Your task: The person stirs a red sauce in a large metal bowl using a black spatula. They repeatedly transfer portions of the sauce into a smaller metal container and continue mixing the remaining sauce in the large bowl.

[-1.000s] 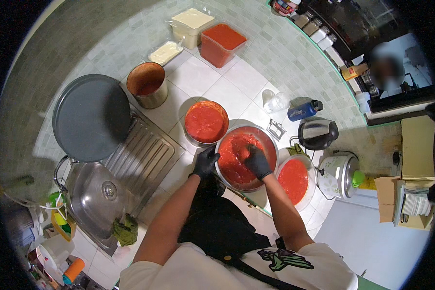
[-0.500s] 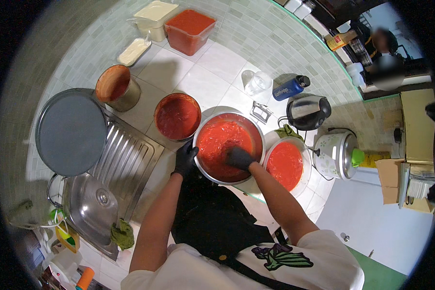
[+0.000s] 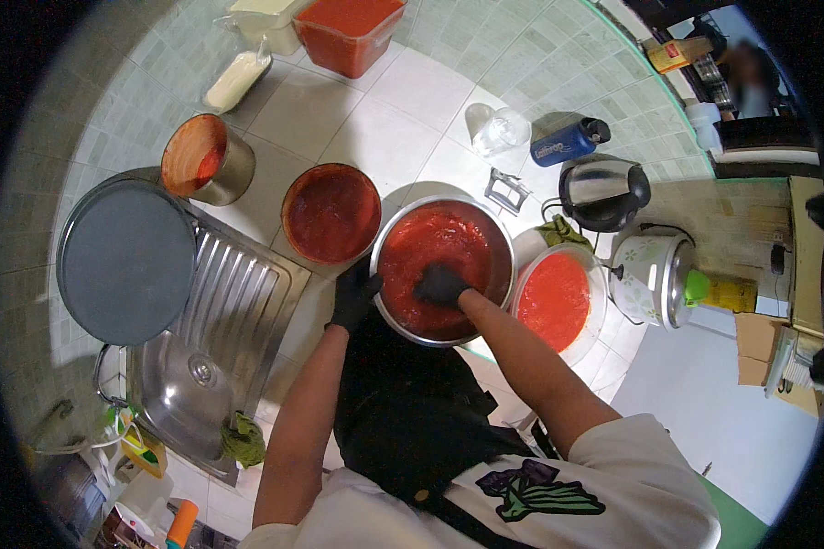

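A wide steel bowl (image 3: 503, 261) of red sauce (image 3: 439, 231) stands at the counter's front edge before me. My left hand (image 3: 353, 295), in a black glove, holds the bowl's left rim. The black-gloved right hand (image 3: 441, 285) is down in the sauce, its fingertips hidden or too dark to make out. Close by on the left is a round pot (image 3: 288, 224) with darker red sauce inside. To the bowl's right sits a clear round tub (image 3: 599, 306) holding brighter red sauce (image 3: 552, 297).
Left are a tilted, sauce-stained pot (image 3: 233, 174), a grey round tray (image 3: 128, 261) and a steel sink (image 3: 169, 393). Behind stand a square tub of red sauce (image 3: 343, 46) and cream-coloured containers (image 3: 238, 80). Right are a blue bottle (image 3: 563, 145), an electric kettle (image 3: 604, 192) and a rice cooker (image 3: 645, 279).
My right hand has moved slightly left and toward me within the sauce. The left hand stays at the bowl's rim. The whole view has shifted a little.
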